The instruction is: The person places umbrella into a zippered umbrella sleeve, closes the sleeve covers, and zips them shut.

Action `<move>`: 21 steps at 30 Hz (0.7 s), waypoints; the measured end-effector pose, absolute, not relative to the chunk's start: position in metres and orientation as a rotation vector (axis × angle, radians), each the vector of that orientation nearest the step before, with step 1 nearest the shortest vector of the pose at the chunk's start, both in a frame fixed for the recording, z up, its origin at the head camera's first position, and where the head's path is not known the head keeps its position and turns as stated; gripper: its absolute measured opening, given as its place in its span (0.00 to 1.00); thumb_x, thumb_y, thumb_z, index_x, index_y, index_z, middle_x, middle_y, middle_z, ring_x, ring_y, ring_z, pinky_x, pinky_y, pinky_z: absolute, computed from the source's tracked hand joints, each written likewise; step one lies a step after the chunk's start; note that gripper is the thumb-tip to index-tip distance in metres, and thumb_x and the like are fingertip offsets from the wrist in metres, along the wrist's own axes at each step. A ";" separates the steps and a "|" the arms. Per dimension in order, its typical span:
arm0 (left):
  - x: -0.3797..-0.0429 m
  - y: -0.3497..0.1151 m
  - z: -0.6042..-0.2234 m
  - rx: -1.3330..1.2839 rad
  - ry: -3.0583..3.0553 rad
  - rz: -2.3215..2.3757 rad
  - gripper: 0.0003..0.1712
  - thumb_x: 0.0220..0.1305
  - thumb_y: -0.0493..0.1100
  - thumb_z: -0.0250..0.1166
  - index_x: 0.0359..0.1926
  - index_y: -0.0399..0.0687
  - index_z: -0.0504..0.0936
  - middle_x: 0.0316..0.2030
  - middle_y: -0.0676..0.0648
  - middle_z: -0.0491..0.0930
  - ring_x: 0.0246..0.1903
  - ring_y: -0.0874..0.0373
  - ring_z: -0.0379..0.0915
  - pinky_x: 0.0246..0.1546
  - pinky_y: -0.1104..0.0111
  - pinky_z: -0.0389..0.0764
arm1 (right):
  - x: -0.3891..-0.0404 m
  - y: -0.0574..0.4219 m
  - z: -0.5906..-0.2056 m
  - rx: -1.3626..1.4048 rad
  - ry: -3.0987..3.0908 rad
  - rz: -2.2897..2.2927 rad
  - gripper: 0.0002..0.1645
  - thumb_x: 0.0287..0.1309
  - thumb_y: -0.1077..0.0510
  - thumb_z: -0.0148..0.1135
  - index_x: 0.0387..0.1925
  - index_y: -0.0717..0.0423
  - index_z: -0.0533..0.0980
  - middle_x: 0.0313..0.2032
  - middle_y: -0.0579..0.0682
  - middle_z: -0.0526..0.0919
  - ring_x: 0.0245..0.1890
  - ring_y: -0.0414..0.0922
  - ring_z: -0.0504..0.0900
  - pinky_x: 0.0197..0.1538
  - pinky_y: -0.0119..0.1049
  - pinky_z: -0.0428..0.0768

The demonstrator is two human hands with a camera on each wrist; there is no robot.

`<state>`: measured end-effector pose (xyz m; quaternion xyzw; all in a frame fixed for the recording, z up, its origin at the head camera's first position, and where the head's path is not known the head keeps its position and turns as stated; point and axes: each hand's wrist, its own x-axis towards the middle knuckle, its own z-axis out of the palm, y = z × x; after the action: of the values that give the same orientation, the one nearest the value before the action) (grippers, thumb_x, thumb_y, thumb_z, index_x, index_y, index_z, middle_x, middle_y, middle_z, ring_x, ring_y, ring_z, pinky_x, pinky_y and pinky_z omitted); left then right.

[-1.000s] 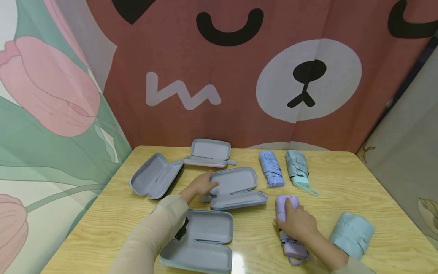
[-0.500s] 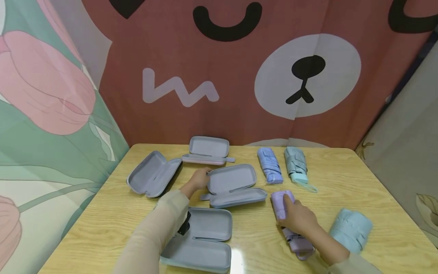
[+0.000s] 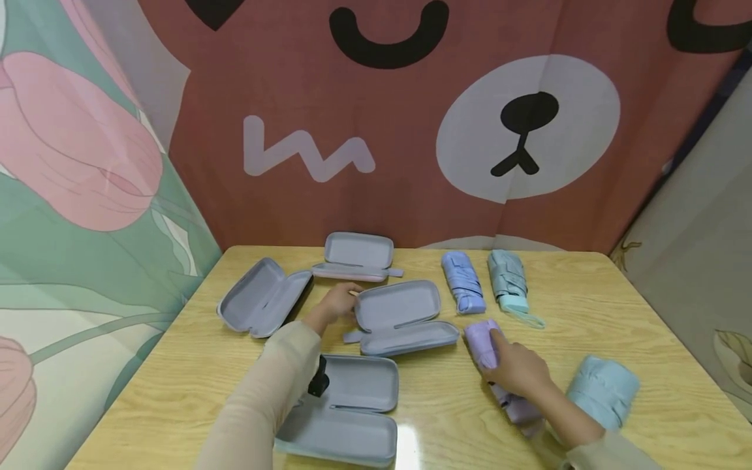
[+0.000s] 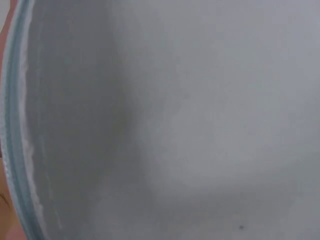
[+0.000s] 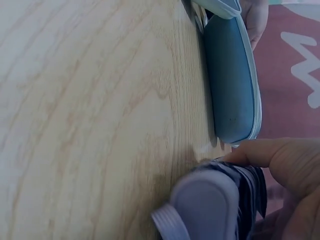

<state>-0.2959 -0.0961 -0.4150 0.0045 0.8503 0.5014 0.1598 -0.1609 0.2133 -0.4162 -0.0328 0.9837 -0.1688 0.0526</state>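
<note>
Purple umbrella [image 3: 482,341]: I have it under the right hand [image 3: 519,372] on my feed, its fingers curled round it; whether it touches the surface [image 3: 440,408], I cannot tell.
Umbrella's long axis: slants from far left to near right, handle end toward the person, far end just beside the middle case's right corner.
Middle case [image 3: 399,308]: open, left of the umbrella, its long side running roughly side to side, so I read the two as crosswise.
Left hand [image 3: 337,301]: at this case's left edge, well apart from the umbrella; I cannot tell whether its fingers grip the rim.
Nearer hand to the umbrella: right.
</note>
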 end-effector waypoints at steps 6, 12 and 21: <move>-0.296 -0.096 -0.411 -0.001 2.391 1.493 0.19 0.57 0.28 0.50 0.52 0.36 0.70 0.44 0.36 0.70 0.30 0.50 0.71 0.28 0.58 0.77 | -0.166 0.216 -0.418 -0.091 3.004 -0.560 0.45 0.39 0.53 0.64 0.58 0.66 0.57 0.36 0.64 0.75 0.27 0.50 0.74 0.20 0.41 0.69; -0.296 -0.096 -0.409 0.048 2.362 1.580 0.17 0.60 0.30 0.49 0.51 0.36 0.71 0.46 0.38 0.68 0.37 0.50 0.69 0.28 0.59 0.77 | -0.169 0.216 -0.421 -0.089 3.045 -0.653 0.45 0.38 0.57 0.65 0.59 0.65 0.57 0.41 0.66 0.74 0.32 0.53 0.75 0.23 0.42 0.71; -0.301 -0.094 -0.411 0.079 2.315 1.660 0.18 0.60 0.31 0.50 0.53 0.36 0.70 0.52 0.39 0.67 0.43 0.51 0.65 0.34 0.55 0.75 | -0.177 0.213 -0.418 -0.200 3.142 -0.798 0.42 0.36 0.60 0.64 0.57 0.62 0.60 0.46 0.66 0.72 0.39 0.60 0.74 0.28 0.50 0.73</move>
<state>-0.3011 -0.0939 -0.4108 0.0275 0.8036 0.5764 0.1455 -0.1774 0.2132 -0.4184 -0.0615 0.9660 -0.2453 -0.0530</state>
